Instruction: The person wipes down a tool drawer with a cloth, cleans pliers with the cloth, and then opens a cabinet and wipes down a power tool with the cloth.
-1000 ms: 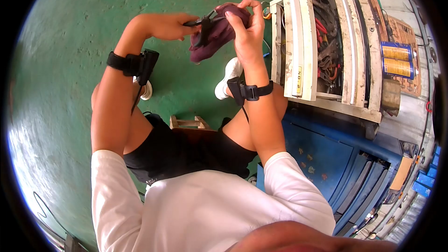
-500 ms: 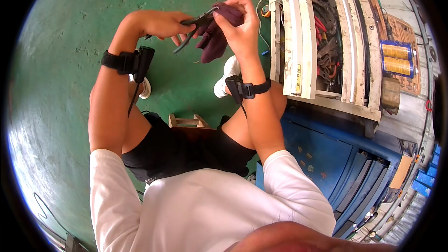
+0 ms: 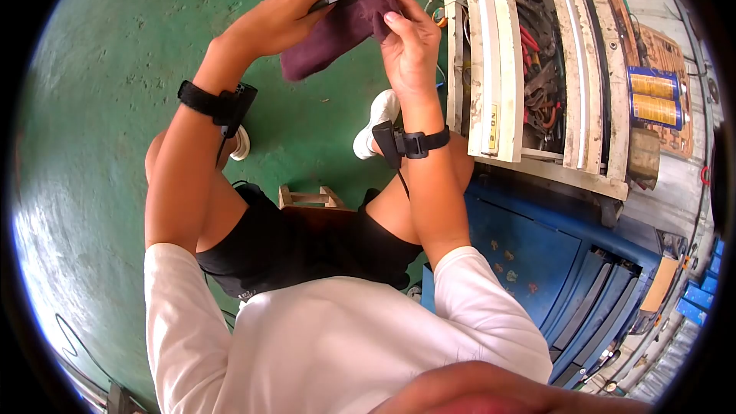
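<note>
A worn, pitted green floor (image 3: 146, 130) spreads beneath the seated person, with a small wooden stool (image 3: 310, 199) between the legs. To the right stand a grimy white rack (image 3: 491, 61) filled with tools (image 3: 540, 92), a blue cabinet (image 3: 521, 249) and two yellow-and-blue cans (image 3: 655, 97). Above the floor, a maroon cloth (image 3: 330, 42) hangs between the hands: the left hand (image 3: 285, 19) is closed around a dark-handled hand tool (image 3: 330, 1) against it, while the right hand (image 3: 412, 46) pinches its right end between thumb and fingers.

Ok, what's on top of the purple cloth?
A hand tool has its tip over the purple cloth, whose end the right hand holds. The left hand hides part of the tool, which can't be seen.
</note>
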Available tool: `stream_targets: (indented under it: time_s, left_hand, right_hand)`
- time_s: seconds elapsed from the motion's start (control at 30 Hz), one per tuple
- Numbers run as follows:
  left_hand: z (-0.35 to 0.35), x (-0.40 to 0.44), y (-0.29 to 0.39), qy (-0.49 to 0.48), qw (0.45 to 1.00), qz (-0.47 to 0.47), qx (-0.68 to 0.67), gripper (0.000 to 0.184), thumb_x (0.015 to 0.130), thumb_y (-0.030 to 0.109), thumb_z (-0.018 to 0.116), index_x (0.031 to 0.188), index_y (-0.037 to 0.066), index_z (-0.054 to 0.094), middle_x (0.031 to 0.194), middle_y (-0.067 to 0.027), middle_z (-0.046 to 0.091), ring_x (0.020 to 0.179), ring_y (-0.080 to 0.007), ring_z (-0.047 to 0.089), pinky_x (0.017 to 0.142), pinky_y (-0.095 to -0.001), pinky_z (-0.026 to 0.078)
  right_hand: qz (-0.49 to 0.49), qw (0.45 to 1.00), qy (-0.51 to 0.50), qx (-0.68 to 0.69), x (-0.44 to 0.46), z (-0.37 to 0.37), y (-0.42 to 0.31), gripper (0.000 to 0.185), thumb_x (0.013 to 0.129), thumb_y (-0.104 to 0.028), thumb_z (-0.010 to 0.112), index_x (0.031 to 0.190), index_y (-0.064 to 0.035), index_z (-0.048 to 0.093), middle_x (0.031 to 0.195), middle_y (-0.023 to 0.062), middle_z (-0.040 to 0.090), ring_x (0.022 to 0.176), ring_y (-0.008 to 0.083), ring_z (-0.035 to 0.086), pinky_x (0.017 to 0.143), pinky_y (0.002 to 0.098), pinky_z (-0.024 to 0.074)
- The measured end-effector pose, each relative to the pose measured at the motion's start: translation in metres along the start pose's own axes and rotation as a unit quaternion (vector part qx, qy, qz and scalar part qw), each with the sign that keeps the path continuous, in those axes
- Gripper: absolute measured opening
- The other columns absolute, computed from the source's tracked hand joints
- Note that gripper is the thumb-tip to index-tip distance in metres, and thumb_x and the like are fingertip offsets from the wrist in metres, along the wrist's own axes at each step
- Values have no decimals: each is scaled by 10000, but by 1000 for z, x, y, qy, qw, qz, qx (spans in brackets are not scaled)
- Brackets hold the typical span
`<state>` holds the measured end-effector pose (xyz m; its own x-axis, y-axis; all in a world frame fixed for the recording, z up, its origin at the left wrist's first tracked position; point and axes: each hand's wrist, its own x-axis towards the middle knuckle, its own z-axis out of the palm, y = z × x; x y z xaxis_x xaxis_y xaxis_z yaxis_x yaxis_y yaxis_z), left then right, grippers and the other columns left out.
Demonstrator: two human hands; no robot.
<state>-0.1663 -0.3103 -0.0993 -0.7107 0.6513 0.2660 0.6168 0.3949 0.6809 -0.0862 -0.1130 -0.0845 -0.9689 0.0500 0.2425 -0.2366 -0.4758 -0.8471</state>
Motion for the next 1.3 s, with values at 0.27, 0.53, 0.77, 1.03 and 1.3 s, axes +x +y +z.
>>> stream_targets:
  time_s: [0.27,0.53,0.77,1.03,1.3]
  left_hand:
    - [-7,2,11,-2,999,4,31,252,1001,231,523,1047,8,630,794,-225,664,780,-444,619,712,-488,502]
    - [-3,-1,27,-95,991,-51,-85,387,1050,298,473,891,-25,616,666,-120,643,548,-218,598,567,-351,488]
    - [-7,3,34,-156,975,-113,-107,351,1026,295,521,896,-17,615,625,-114,618,528,-240,580,557,-355,482]
    - [12,0,26,-38,998,-18,50,485,811,292,710,1206,52,564,994,-199,664,900,-404,606,805,-442,506]
    - [1,2,43,19,980,46,192,783,659,313,791,1360,114,503,1214,-129,570,1166,-346,530,985,-474,439]
  right_hand:
    - [-56,995,37,-72,7,-1,3,500,853,14,750,1313,57,558,1193,113,643,1101,165,616,994,310,497]
    - [-67,923,26,-378,1,-2,4,458,956,-217,698,1291,42,524,1084,100,687,967,151,654,857,304,539]
    - [-122,883,89,-444,-1,-4,8,348,923,-187,718,1143,55,598,926,99,720,822,123,676,768,285,549]
    - [-120,898,142,-400,4,-18,18,305,914,-165,726,1082,65,617,874,73,720,770,110,672,727,271,543]
    - [-106,909,224,-335,6,-16,26,324,907,-217,751,1051,45,628,877,83,710,798,102,646,733,281,534]
